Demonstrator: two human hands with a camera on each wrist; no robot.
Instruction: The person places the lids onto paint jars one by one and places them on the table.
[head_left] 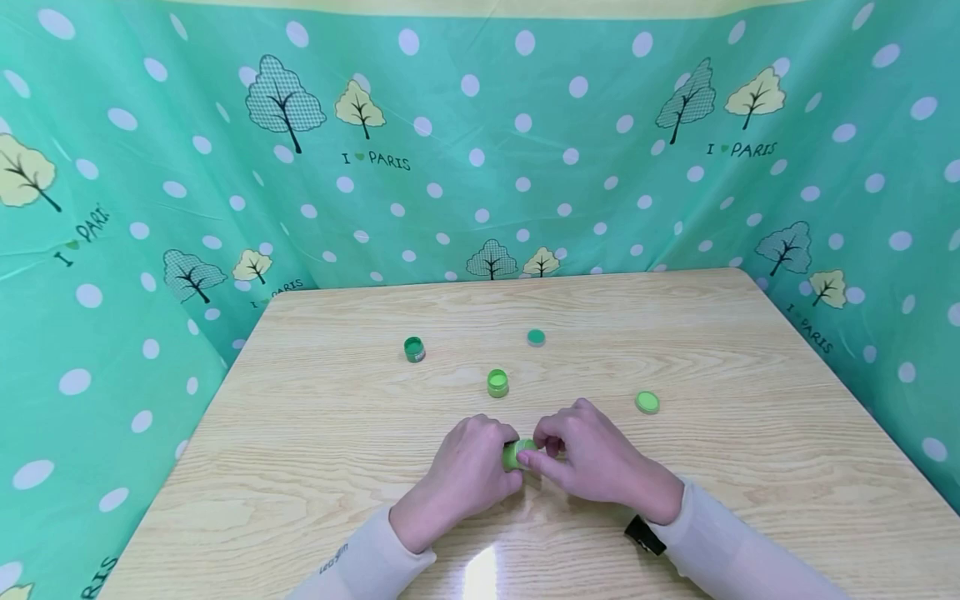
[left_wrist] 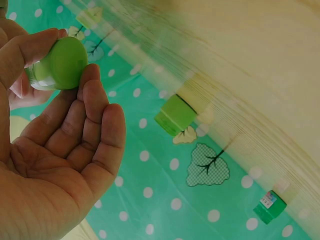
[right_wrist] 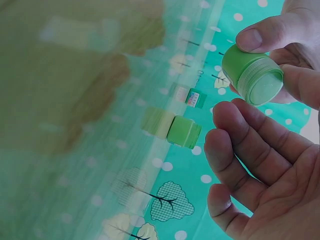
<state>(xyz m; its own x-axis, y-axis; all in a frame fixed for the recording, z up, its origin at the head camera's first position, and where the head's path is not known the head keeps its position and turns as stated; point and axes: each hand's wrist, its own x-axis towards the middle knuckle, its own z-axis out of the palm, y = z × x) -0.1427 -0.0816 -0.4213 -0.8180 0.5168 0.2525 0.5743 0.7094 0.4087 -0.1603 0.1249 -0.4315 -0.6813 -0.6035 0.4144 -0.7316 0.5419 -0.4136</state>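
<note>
Near the front middle of the table, my left hand [head_left: 471, 467] grips a small light green paint jar [head_left: 511, 457] by its body. The jar lies tilted on its side, its ribbed translucent lid [right_wrist: 266, 89] facing my right hand [head_left: 603, 458]. Thumb and index finger of the right hand pinch at that lid. In the right wrist view the other right fingers [right_wrist: 260, 145] extend loosely below the jar. The jar's green base [left_wrist: 72, 62] shows in the left wrist view, between left thumb and fingers. My hands hide part of the jar in the head view.
Beyond the hands stands an uncovered light green jar [head_left: 497, 383], with an uncovered dark green jar [head_left: 414, 350] farther back left. A dark green lid [head_left: 536, 337] and a light green lid [head_left: 647, 402] lie to the right. A polka-dot curtain [head_left: 495, 200] surrounds the wooden table [head_left: 315, 400].
</note>
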